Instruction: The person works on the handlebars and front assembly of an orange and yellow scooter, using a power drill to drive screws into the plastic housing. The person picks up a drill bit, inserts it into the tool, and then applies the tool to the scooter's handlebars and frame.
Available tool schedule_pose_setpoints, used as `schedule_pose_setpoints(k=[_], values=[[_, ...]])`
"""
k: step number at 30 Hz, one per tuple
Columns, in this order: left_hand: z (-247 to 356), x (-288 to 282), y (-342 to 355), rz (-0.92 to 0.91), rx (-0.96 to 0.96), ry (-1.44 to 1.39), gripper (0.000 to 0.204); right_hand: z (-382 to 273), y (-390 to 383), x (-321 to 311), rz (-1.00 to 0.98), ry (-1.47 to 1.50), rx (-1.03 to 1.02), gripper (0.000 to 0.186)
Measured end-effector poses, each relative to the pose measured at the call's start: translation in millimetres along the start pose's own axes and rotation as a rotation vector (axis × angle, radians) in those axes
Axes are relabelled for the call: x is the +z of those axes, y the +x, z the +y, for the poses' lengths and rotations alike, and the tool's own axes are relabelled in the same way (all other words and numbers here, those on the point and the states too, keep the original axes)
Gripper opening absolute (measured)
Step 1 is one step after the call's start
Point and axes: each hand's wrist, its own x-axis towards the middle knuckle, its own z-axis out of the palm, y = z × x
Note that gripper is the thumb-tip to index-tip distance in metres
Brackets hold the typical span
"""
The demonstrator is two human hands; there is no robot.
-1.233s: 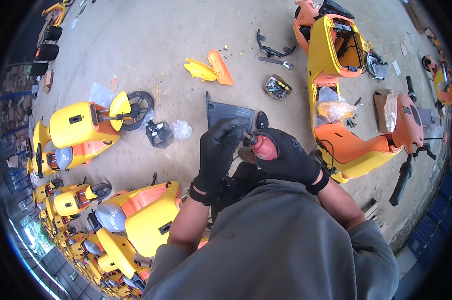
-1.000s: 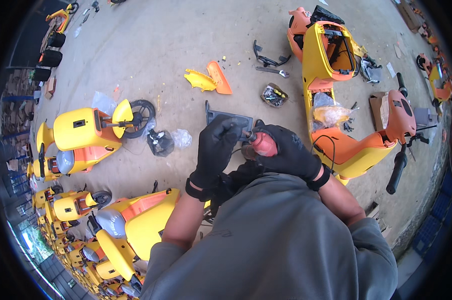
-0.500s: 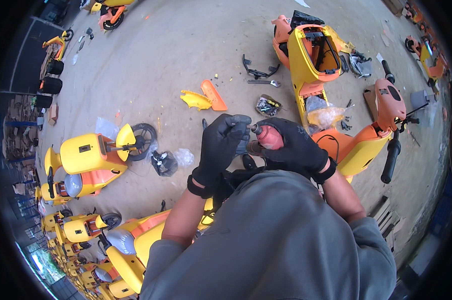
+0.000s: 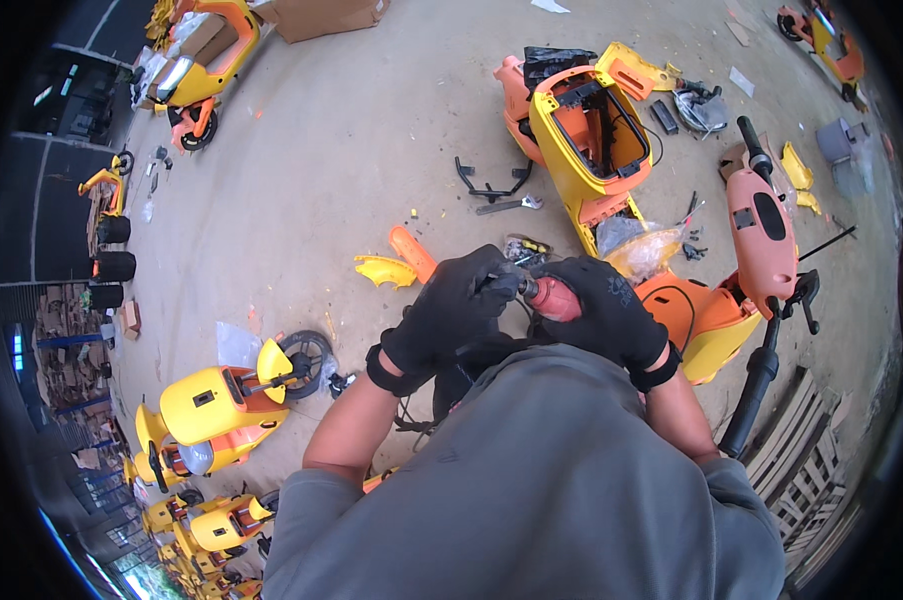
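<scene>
My right hand (image 4: 611, 308), in a black glove, is closed around a red power drill (image 4: 557, 300) whose dark chuck (image 4: 527, 286) faces left. My gloved left hand (image 4: 453, 308) meets it there, fingers pinched together at the front of the chuck. Whatever small piece sits between those fingertips is hidden. Both hands are close in front of my body. Beyond them stands a partly stripped yellow and orange scooter (image 4: 554, 140) with an open body frame. Its pink-orange handlebar cover (image 4: 761, 235) is to the right of my right hand.
On the floor ahead lie an adjustable wrench (image 4: 511, 205), a black bracket (image 4: 492, 180), yellow (image 4: 384, 270) and orange panels (image 4: 411, 252), and a bag of small parts (image 4: 527, 250). More yellow scooters (image 4: 211, 405) stand at left. A wooden pallet (image 4: 796, 450) lies at right.
My left fingers have come from just off the drill's tip onto its front. The view has turned, so the scooters and floor parts appear shifted. The drill stays in my right hand.
</scene>
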Motion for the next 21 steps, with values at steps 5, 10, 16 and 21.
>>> schedule_pose_setpoints(k=[5, 10, 16, 21], values=[[8, 19, 47, -0.128, 0.202, -0.006, 0.018, 5, -3, -17, 0.203, -0.017, 0.109, 0.04], [-54, 58, 97, -0.002, 0.56, 0.171, 0.031, 33, -9, -21, 0.242, -0.089, 0.103, 0.045], [-20, 45, 121, -0.309, 0.379, 0.248, 0.017, 61, -5, -26, 0.335, -0.215, 0.179, 0.053], [-35, 12, 158, -0.35, 0.568, 0.417, 0.02, 42, 32, -22, 0.358, -0.233, 0.227, 0.053]])
